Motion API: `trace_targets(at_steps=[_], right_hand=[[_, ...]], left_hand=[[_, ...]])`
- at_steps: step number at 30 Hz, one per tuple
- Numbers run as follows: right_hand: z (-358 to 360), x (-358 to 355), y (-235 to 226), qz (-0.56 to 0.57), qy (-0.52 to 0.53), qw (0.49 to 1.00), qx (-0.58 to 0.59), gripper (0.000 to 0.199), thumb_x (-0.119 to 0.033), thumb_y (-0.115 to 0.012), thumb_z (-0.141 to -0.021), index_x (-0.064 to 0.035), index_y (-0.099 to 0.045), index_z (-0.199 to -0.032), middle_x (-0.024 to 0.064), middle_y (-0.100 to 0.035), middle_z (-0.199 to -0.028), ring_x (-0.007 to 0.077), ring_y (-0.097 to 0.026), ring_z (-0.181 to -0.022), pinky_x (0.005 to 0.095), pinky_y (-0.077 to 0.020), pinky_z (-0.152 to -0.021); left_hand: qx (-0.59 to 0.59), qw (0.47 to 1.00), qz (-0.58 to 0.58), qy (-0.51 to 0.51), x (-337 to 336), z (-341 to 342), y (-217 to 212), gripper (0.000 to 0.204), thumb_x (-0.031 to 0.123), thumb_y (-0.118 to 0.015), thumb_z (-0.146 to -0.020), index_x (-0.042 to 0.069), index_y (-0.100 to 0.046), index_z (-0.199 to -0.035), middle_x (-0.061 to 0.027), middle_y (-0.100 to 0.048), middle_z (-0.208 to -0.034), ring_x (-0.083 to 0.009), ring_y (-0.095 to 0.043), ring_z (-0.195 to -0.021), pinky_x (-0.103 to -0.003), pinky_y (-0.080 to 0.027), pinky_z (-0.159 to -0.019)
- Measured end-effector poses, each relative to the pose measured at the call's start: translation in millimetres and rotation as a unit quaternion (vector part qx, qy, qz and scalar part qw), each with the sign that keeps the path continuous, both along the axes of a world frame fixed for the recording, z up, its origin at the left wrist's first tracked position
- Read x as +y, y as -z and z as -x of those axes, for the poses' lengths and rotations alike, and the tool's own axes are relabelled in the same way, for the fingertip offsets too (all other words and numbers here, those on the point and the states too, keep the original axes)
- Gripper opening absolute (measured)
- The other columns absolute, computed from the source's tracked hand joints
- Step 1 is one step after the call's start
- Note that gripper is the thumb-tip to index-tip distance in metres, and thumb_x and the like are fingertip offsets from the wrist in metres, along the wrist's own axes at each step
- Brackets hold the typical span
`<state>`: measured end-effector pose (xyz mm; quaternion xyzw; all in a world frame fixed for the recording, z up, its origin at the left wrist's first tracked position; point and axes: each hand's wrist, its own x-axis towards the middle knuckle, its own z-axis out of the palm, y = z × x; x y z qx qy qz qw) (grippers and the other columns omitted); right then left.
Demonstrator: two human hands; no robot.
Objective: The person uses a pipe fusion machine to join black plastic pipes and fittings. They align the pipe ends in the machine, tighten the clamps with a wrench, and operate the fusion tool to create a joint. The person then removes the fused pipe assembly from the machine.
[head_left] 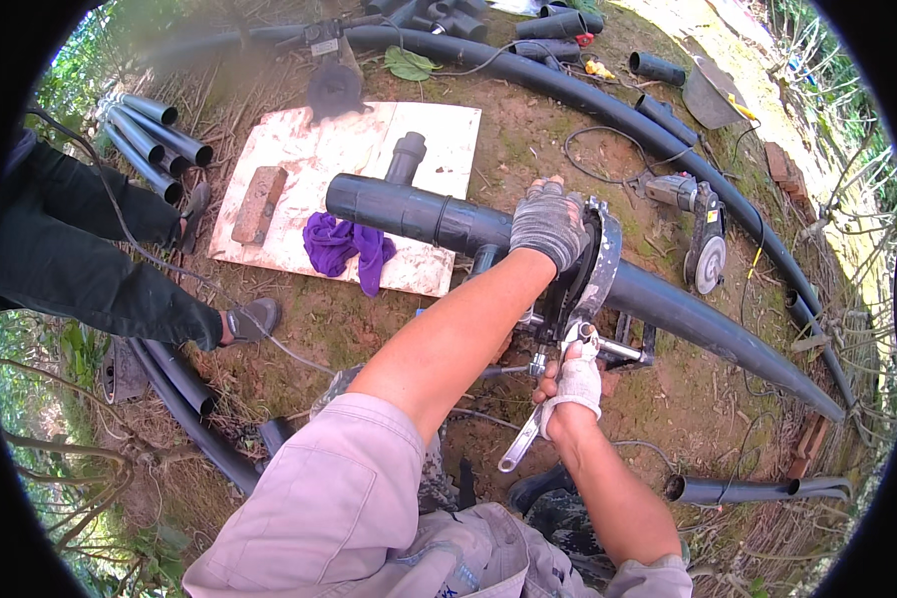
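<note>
- My left hand (548, 224) in a grey glove sits on top of the black pipe (409, 211), fingers curled around it right beside the metal clamp (593, 274).
- My right hand (576, 384) in a white glove is closed around a silver wrench (524, 444) under the clamp.
- The pipe hangs over the bare dirt, just past the near edge of the white board (309, 149).
- I think the wrench could slip off the bolt if I pull crooked, and my knuckles would hit the clamp.
- The pipe might roll if my top hand lets go.
- Room is tight below: the frame (628, 344) and more pipes crowd my right hand.
- The grinder (703, 244) and its wire lie close on the right.
- Another person's leg (90, 269) is well off to the left.
</note>
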<state>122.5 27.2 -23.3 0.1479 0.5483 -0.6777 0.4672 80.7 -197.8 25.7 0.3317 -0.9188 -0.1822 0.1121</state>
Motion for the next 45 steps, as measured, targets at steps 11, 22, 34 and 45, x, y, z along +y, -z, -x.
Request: trace_targets(at_steps=[11, 22, 34, 45], right_hand=[[6.2, 42.7, -9.1, 0.041, -0.226, 0.971, -0.071, 0.041, -0.049, -0.046, -0.107, -0.0111, -0.046, -0.121, 0.0105, -0.058, -0.072, 0.0187, -0.051, -0.056, 0.0426, -0.0547, -0.059], [9.7, 50.3, 11.2, 0.212, -0.261, 0.932, -0.137, 0.021, -0.031, -0.048, -0.109, -0.0101, -0.045, -0.112, 0.0079, -0.057, -0.071, 0.0118, -0.050, -0.055, 0.0332, -0.0546, -0.058], [127.5, 53.0, -6.7, 0.119, -0.589, 0.789, -0.131, 0.024, -0.030, -0.051, -0.107, -0.0093, -0.043, -0.117, 0.0047, -0.057, -0.070, 0.0111, -0.048, -0.051, 0.0296, -0.0466, -0.049], [234.0, 101.4, -38.2, -0.055, -0.470, 0.881, -0.006, 0.029, -0.006, -0.073, -0.092, -0.0024, -0.058, -0.117, 0.0105, -0.069, -0.079, 0.0111, -0.058, -0.056, 0.0243, -0.0453, -0.049]], left_hand=[[0.132, 0.981, -0.005, -0.140, 14.6, -2.5, 27.1, 0.048, 0.017, -0.063, -0.087, 0.004, -0.059, -0.133, -0.0243, -0.059, -0.134, -0.0407, -0.063, -0.115, -0.045, -0.049, -0.102], [0.175, 0.983, 0.019, 0.043, -6.2, -23.6, 40.7, 0.038, 0.007, -0.059, -0.082, 0.007, -0.067, -0.119, -0.0185, -0.067, -0.114, -0.0369, -0.062, -0.112, -0.044, -0.047, -0.104], [0.175, 0.981, -0.017, 0.083, -11.3, -35.3, 41.3, 0.026, 0.009, -0.061, -0.081, 0.004, -0.071, -0.104, -0.0141, -0.070, -0.103, -0.0303, -0.065, -0.101, -0.041, -0.048, -0.098], [0.204, 0.977, -0.031, 0.060, -3.2, -32.2, 40.9, 0.026, 0.019, -0.060, -0.085, 0.006, -0.070, -0.105, -0.0151, -0.066, -0.096, -0.0328, -0.062, -0.096, -0.043, -0.048, -0.090]])
